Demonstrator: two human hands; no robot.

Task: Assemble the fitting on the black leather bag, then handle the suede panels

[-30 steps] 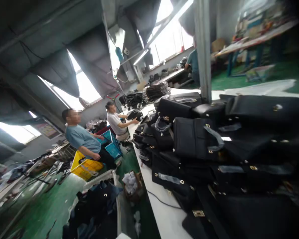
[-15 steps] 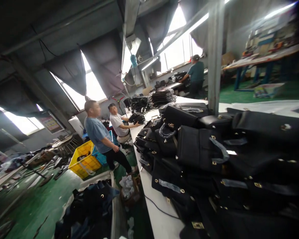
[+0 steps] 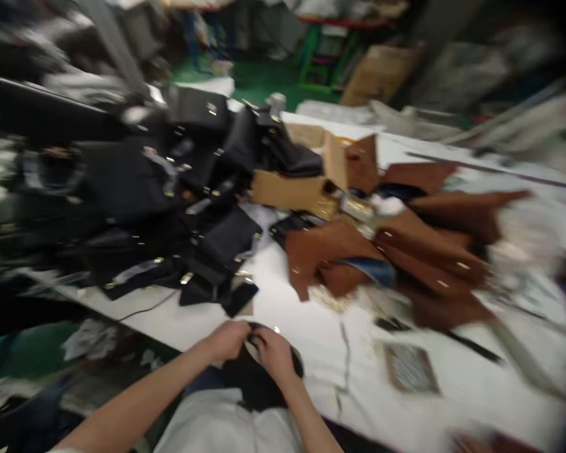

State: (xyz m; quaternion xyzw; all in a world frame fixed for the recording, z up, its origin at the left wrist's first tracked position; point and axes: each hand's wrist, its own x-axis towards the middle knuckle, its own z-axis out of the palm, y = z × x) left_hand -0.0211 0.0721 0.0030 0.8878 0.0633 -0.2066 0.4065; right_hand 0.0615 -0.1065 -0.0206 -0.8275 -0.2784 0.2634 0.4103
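Note:
At the near edge of the white table (image 3: 321,377), my left hand (image 3: 231,340) and my right hand (image 3: 274,353) are close together, fingers closed on the upper edge of a black bag piece (image 3: 252,380). The piece hangs against my lap, and motion blur hides its details. A small shiny spot shows beside my right fingers. Just beyond my hands lie black flaps with gold fittings (image 3: 207,277), at the near end of a large heap of black handbags (image 3: 122,182).
Brown bag pieces (image 3: 434,270) spread across the table's right half. An open cardboard box (image 3: 287,189) stands between them and the black heap. Gold fittings lie near it. A small tray of metal parts (image 3: 410,368) sits at right. A dark sleeve (image 3: 23,314) shows at left.
My view has swung right and down, away from the co-workers and windows. Both my hands and the black piece are now in sight, as are the brown pieces.

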